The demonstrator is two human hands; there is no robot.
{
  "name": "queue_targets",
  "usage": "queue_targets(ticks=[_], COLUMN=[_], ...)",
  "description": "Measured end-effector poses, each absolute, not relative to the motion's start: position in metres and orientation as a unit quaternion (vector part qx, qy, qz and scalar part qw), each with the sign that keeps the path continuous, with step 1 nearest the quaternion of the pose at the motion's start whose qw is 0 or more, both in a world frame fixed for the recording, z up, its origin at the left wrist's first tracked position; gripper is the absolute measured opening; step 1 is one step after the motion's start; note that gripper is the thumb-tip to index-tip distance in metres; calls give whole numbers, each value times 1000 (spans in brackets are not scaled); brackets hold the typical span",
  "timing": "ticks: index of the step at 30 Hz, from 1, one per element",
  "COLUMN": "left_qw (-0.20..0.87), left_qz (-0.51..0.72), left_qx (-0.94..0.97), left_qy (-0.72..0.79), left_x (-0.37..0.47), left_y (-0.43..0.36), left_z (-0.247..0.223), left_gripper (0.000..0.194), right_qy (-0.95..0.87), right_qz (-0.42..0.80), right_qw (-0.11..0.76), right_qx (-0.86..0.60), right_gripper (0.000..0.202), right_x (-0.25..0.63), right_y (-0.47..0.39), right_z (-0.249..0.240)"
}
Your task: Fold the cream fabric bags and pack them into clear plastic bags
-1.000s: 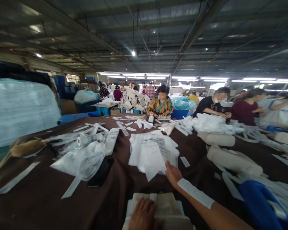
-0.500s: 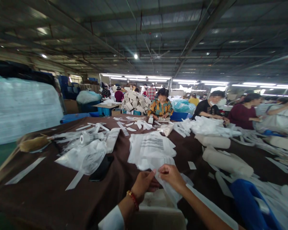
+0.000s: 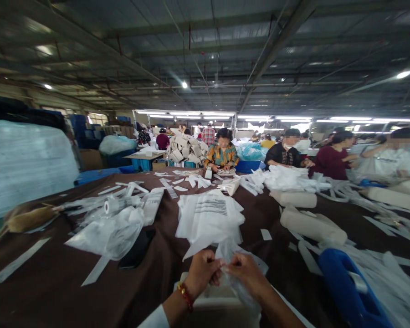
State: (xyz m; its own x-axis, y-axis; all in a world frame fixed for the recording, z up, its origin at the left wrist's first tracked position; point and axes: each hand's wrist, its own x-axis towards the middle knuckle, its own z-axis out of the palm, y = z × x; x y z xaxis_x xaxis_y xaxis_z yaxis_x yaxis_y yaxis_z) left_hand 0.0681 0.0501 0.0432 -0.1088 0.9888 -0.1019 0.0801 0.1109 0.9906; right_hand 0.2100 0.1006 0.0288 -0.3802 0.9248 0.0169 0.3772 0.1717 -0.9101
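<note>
Head view is showing a clear plastic bag (image 3: 230, 269) being pinched at its mouth between both hands, low over the near edge of the brown-covered table (image 3: 54, 282). Left hand (image 3: 201, 273) and right hand (image 3: 248, 273) are meeting, fingertips pressing the thin film between them. Just beyond is lying a stack of printed bags (image 3: 210, 218); a blue bin (image 3: 348, 291) is sitting to the right. Judging from the slippery film, the layers may be failing to part, or tearing under a hard tug.
</note>
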Motion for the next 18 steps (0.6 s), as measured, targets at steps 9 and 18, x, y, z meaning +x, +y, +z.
queue_targets(ticks=[9,18], left_qw=[391,386], left_qz=[510,455], left_qx=[486,495], left_qy=[593,632], left_x=[46,55], left_y=[45,48], left_z=[42,46], left_gripper=[38,40], right_qy=[-651,-754], right_qz=[586,531], right_qw=[275,179], right_qx=[-396,-344], right_gripper=[34,27], right_x=[206,201], right_y=[87,88], right_z=[32,38])
